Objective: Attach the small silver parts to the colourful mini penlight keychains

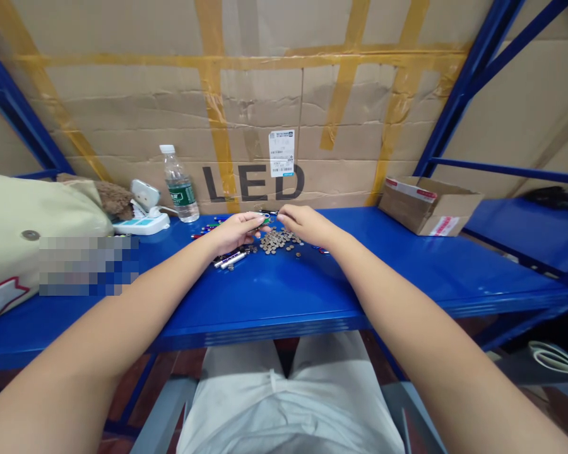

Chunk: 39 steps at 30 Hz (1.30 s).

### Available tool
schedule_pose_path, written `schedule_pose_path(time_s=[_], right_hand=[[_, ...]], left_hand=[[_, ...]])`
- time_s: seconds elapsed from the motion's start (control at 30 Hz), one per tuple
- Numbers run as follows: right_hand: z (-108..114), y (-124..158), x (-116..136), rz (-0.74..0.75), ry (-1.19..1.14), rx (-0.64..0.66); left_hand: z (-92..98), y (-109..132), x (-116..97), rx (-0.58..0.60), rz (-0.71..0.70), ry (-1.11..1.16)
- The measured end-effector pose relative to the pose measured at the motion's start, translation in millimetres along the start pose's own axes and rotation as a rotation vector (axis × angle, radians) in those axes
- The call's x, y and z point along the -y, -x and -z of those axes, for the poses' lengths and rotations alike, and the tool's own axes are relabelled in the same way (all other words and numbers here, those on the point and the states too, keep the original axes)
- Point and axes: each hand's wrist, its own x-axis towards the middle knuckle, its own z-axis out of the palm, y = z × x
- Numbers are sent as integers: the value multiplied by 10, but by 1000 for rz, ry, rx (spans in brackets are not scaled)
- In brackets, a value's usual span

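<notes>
My left hand point(236, 233) is closed around a small green piece point(266, 221), which looks like part of a slim tube; the fingers hide most of it. Just to the right, my right hand point(307, 225) has its thumb and fingers pinched together, and I cannot make out what is in them. Beneath and between the hands lies a pile of small round silvery discs point(277, 243), like button cells. Slim white tubes point(230, 260) lie below my left hand, with more coloured tubes point(197, 236) beyond its wrist.
On the blue table point(265, 296), a water bottle point(180, 186) and a white power strip point(144, 224) stand at the back left. A pale bag point(23, 214) fills the left side. An open cardboard box point(426, 205) sits at the right, and a large carton point(246, 113) forms the back.
</notes>
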Motion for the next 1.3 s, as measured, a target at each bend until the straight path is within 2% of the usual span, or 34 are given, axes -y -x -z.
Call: schedule_pose_path(time_s=[0.17,0.3,0.43,0.63,0.87,1.07,1.17,1.3], right_hand=[[-53,-12,121,-14,-18,109],[-81,-29,66,-23,-66,43],[-90,-37,-40,-59,-90,-25],[-74,-31,-85,-78,-93,-44],[-77,-26,-62,-164,-223,-10],[-133,-42,-67,-333,-531,67],[-161,-43,-64,-426,-707,104],[-139,-40,-16,-570,-1022,248]], left_hand=[[-3,-26,17,65,-21,-149],[8,-44,5,32,-53,-252],[22,-38,-29,-44,-29,-288],[40,-41,-22,-59,-47,-394],[59,-33,2,-108,-298,-594],[36,33,-46,-257,-540,-939],[48,54,-55,-219,-668,-1057],[72,93,-95,-187,-740,-1160]])
